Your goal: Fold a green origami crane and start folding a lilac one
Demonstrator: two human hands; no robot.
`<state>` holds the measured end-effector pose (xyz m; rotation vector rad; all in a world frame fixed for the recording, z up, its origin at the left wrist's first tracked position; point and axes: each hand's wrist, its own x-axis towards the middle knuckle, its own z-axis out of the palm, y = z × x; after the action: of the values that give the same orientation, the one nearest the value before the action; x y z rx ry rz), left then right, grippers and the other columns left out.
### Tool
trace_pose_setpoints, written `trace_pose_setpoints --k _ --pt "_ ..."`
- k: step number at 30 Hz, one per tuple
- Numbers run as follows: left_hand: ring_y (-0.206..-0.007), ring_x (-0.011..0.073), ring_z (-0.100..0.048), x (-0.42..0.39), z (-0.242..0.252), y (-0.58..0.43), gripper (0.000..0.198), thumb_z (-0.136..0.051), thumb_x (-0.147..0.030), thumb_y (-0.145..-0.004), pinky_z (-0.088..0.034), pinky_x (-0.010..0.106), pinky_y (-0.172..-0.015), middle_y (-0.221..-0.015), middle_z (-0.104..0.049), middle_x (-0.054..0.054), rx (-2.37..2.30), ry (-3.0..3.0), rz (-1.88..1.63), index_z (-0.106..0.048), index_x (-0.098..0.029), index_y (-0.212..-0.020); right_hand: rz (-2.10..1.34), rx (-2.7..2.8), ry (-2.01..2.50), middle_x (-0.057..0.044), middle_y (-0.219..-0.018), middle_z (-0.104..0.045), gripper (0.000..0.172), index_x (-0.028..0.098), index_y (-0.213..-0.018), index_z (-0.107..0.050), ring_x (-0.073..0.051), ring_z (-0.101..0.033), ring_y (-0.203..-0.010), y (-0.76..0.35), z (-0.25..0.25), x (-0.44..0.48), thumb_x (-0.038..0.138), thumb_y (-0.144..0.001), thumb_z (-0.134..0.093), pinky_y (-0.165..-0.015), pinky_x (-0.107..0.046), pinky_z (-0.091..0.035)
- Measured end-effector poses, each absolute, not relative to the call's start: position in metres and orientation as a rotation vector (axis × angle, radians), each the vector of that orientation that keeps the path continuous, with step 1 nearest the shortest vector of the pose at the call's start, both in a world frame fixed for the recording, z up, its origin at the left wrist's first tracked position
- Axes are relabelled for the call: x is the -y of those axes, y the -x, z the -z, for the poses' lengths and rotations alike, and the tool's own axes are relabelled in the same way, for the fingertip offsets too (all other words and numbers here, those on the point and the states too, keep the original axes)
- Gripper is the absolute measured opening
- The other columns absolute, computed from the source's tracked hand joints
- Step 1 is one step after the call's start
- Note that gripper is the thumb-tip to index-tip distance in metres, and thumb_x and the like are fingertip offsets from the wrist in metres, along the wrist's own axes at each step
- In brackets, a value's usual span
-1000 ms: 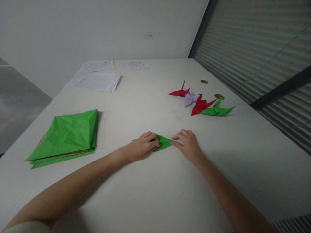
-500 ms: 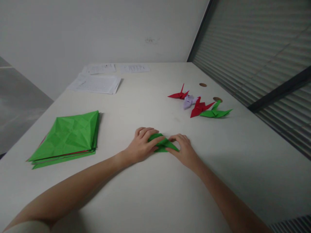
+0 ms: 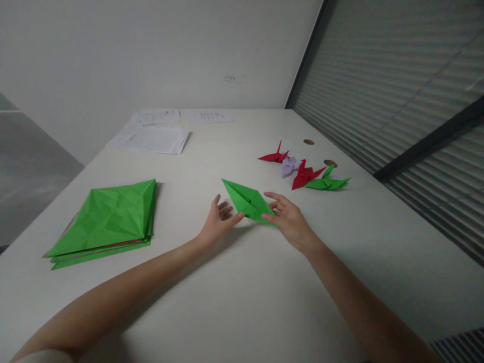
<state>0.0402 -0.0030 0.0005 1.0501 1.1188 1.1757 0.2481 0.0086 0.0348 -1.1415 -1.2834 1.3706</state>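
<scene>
The right hand [image 3: 289, 222] pinches the right-hand point of the folded green paper [image 3: 245, 199], thumb on top and fingertips behind; the left hand [image 3: 215, 224] has its fingers spread and half curled, only the thumb seeming to touch the paper's near edge. The paper is a narrow diamond between the hands, tilted, its far point angled away to the left, apparently lifted off the white table [image 3: 212, 302]. This looks like handling between folds, turning or checking the piece; a further crease would call for laying it flat and squaring its edges. Both wrists are near the tabletop, forearms reaching in from the lower corners. Beyond are the folded cranes [image 3: 304, 175] to the right and the green-topped paper stack [image 3: 113, 209] to the left.
</scene>
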Motion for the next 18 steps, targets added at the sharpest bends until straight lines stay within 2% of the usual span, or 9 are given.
trace_pose_setpoints --k 2,3,5,7,9,13,15,18 --pt "-0.114 0.0271 -0.061 0.006 -0.008 -0.043 0.089 -0.076 -0.04 -0.078 -0.047 0.047 -0.1 -0.135 -0.053 0.023 -0.906 -0.87 -1.088 -0.024 -0.018 -0.147 -1.401 1.242 1.098 0.003 -0.083 -0.058 0.069 0.026 -0.124 -0.054 -0.015 -0.062 -0.079 -0.239 -0.033 -0.01 0.032 -0.061 -0.082 -0.077 -0.033 -0.051" --pt "-0.107 0.0256 -0.064 0.007 -0.012 -0.044 0.081 -0.076 -0.042 -0.077 -0.048 0.046 -0.099 -0.126 -0.061 0.021 -0.833 -0.828 -1.058 -0.035 -0.015 -0.142 -1.41 1.231 1.077 0.003 -0.084 -0.06 0.071 0.026 -0.125 -0.053 -0.016 -0.063 -0.08 -0.234 -0.029 -0.01 0.032 -0.06 -0.082 -0.078 -0.033 -0.051" --pt "-0.1 0.0243 -0.067 0.008 -0.016 -0.044 0.064 -0.079 -0.042 -0.073 -0.05 0.042 -0.097 -0.114 -0.068 0.018 -0.767 -0.809 -1.079 -0.057 -0.01 -0.123 -1.431 1.254 1.076 0.003 -0.084 -0.061 0.074 0.026 -0.126 -0.051 -0.016 -0.063 -0.079 -0.225 -0.017 -0.007 0.031 -0.06 -0.083 -0.077 -0.033 -0.052" --pt "-0.091 0.0228 -0.068 0.007 -0.017 -0.043 0.052 -0.081 -0.045 -0.069 -0.052 0.04 -0.091 -0.102 -0.072 0.014 -0.799 -0.812 -1.117 -0.068 -0.009 -0.103 -1.433 1.3 1.084 0.001 -0.088 -0.063 0.075 0.026 -0.125 -0.05 -0.017 -0.063 -0.077 -0.218 -0.005 -0.003 0.032 -0.058 -0.084 -0.074 -0.033 -0.053" --pt "-0.082 0.0205 -0.068 0.006 -0.014 -0.042 0.047 -0.081 -0.049 -0.067 -0.054 0.037 -0.085 -0.091 -0.074 0.011 -0.853 -0.821 -1.122 -0.072 -0.009 -0.091 -1.427 1.347 1.057 -0.001 -0.09 -0.065 0.073 0.026 -0.121 -0.052 -0.018 -0.063 -0.077 -0.214 0.002 0.002 0.034 -0.057 -0.085 -0.072 -0.032 -0.053" --pt "-0.071 0.0166 -0.065 0.007 -0.011 -0.042 0.046 -0.082 -0.05 -0.065 -0.053 0.033 -0.076 -0.077 -0.072 0.007 -0.877 -0.868 -1.015 -0.074 -0.009 -0.083 -1.406 1.361 1.068 -0.003 -0.086 -0.067 0.048 0.023 -0.11 -0.061 -0.018 -0.062 -0.075 -0.216 -0.003 0.009 0.049 -0.072 -0.075 -0.067 -0.03 -0.052" --pt "-0.066 0.0159 -0.064 0.011 -0.013 -0.043 0.047 -0.083 -0.051 -0.063 -0.052 0.031 -0.071 -0.073 -0.071 0.007 -0.885 -0.895 -0.944 -0.074 -0.008 -0.082 -1.385 1.365 1.134 -0.002 -0.076 -0.065 0.038 0.02 -0.091 -0.067 -0.018 -0.059 -0.068 -0.219 -0.007 0.01 0.055 -0.075 -0.069 -0.062 -0.03 -0.049" --pt "-0.063 0.0152 -0.062 0.015 -0.014 -0.046 0.052 -0.081 -0.056 -0.063 -0.051 0.03 -0.067 -0.071 -0.07 0.007 -0.908 -0.94 -0.893 -0.073 -0.008 -0.08 -1.322 1.39 1.219 -0.001 -0.064 -0.059 0.038 0.019 -0.064 -0.063 -0.018 -0.054 -0.062 -0.221 -0.007 0.012 0.055 -0.073 -0.07 -0.058 -0.03 -0.045"
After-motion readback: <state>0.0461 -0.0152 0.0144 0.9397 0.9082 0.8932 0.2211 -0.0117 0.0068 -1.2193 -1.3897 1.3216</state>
